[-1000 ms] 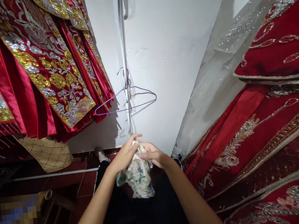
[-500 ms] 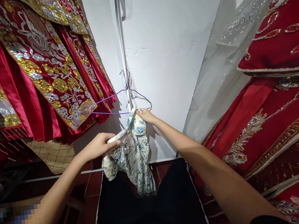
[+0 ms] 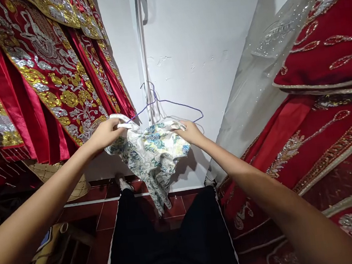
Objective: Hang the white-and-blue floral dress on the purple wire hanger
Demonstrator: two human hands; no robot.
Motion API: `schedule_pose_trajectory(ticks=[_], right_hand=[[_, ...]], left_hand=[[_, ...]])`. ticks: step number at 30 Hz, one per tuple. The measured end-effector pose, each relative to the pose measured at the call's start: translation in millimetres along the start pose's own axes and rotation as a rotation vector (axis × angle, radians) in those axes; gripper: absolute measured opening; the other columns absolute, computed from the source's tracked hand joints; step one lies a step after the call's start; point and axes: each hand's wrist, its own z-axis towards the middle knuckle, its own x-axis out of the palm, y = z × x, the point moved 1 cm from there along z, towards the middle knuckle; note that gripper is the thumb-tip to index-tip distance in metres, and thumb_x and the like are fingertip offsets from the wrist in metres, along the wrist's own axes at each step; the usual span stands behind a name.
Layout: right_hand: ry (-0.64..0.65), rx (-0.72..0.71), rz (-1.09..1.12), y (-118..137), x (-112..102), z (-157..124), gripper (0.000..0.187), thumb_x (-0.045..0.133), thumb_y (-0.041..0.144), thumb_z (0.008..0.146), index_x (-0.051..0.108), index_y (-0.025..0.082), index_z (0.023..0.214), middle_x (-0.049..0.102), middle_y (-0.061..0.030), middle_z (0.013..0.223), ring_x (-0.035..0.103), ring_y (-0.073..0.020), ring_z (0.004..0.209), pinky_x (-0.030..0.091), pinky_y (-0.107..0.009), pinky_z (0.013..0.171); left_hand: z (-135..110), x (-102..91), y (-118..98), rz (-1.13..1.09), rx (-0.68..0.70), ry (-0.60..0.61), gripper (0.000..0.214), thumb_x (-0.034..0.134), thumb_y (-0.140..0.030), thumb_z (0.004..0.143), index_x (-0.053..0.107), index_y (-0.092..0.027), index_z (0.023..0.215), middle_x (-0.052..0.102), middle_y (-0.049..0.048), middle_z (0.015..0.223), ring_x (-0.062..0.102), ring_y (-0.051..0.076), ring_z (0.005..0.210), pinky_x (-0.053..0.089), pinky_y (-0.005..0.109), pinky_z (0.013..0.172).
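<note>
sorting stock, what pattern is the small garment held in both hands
The garment is white with a blue-green floral print, head view.

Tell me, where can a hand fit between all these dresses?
Free: the strip by the wall, between the robes and the veil, above the hanger. Also the floor tiles between the legs. Crowded: the sides, packed with robes and gowns, and the middle, where the left hand and right hand hold the cloth.
</note>
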Motion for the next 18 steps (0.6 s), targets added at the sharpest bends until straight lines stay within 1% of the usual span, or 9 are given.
schedule_pose_trajectory(ticks=[3,5,7,9,11,13,15,16,18], right_hand=[[0.086,-0.018,0.031,19.3,18.7,-4.1,0.019,0.066,0.033,0.077,0.071,0.016,0.082,0.069,-0.0023,0.074,0.059,-0.0187,0.069,0.041,-0.027,0.064],[0.105,-0.074,0.033,28.7,22.7,-6.6,0.017,0.063,0.029,0.079,0.073,0.017,0.086,0.071,-0.0033,0.080,0.062,-0.0203,0.074,0.043,-0.028,0.068],[-0.028,-0.086,-0.035,29.0,12.3,-7.1,0.028,0.061,0.024,0.078,0.072,0.020,0.104,0.072,-0.0047,0.090,0.063,-0.0225,0.081,0.045,-0.030,0.073],[-0.258,-0.012,-0.148,19.2,-11.8,-5.6,0.050,0.064,0.023,0.074,0.064,0.021,0.124,0.072,-0.0062,0.094,0.063,-0.0249,0.083,0.046,-0.033,0.075],[-0.387,0.093,-0.213,4.9,-42.4,-2.1,0.055,0.069,0.028,0.070,0.063,0.017,0.124,0.071,-0.0070,0.087,0.063,-0.0272,0.081,0.047,-0.036,0.074],[-0.279,0.171,-0.118,-5.8,-69.4,3.8,0.043,0.075,0.034,0.067,0.070,0.014,0.104,0.070,-0.0069,0.079,0.064,-0.0283,0.078,0.048,-0.037,0.073],[-0.037,0.224,0.148,-6.0,-84.4,11.8,0.037,0.079,0.041,0.064,0.071,0.013,0.087,0.070,-0.0079,0.077,0.066,-0.0285,0.077,0.051,-0.039,0.074],[0.075,0.246,0.308,-1.9,-85.8,16.5,0.039,0.079,0.046,0.064,0.071,0.014,0.086,0.071,-0.0089,0.079,0.067,-0.0289,0.077,0.052,-0.041,0.075],[0.211,0.269,0.577,11.4,-76.7,27.5,0.048,0.075,0.058,0.068,0.071,0.016,0.090,0.073,-0.0107,0.083,0.068,-0.0304,0.081,0.054,-0.044,0.078]], left_hand=[[22.2,7.8,-4.0,-0.109,0.089,-0.089,0.020,0.059,-0.023,0.084,0.065,-0.019,0.103,0.070,0.0094,0.105,0.064,0.022,0.089,0.048,0.032,0.081],[34.7,12.5,0.2,-0.139,0.124,-0.130,0.031,0.056,-0.017,0.084,0.065,-0.018,0.113,0.071,0.0103,0.110,0.065,0.023,0.096,0.048,0.033,0.087],[43.3,13.1,8.7,-0.097,0.117,-0.133,0.031,0.054,-0.015,0.083,0.068,-0.017,0.111,0.072,0.0103,0.105,0.066,0.024,0.094,0.048,0.034,0.089],[48.2,10.4,18.0,-0.011,0.135,-0.081,0.029,0.052,-0.018,0.083,0.071,-0.016,0.106,0.072,0.0107,0.103,0.066,0.026,0.093,0.049,0.035,0.088],[50.8,7.2,25.4,0.086,0.188,-0.019,0.030,0.049,-0.021,0.085,0.070,-0.016,0.105,0.070,0.0118,0.104,0.064,0.027,0.094,0.049,0.037,0.087],[52.9,6.5,30.5,0.147,0.222,-0.007,0.030,0.046,-0.022,0.086,0.069,-0.015,0.105,0.065,0.0130,0.103,0.062,0.028,0.096,0.049,0.038,0.088],[54.7,8.9,33.5,0.140,0.197,-0.064,0.027,0.046,-0.024,0.087,0.067,-0.016,0.102,0.059,0.0135,0.106,0.058,0.028,0.102,0.048,0.040,0.091],[55.4,11.2,34.1,0.118,0.163,-0.096,0.025,0.047,-0.027,0.088,0.066,-0.016,0.101,0.057,0.0134,0.108,0.057,0.028,0.104,0.047,0.041,0.092],[56.1,16.8,33.4,0.054,0.067,-0.126,0.025,0.050,-0.034,0.089,0.063,-0.017,0.102,0.056,0.0119,0.106,0.057,0.027,0.101,0.048,0.041,0.090]])
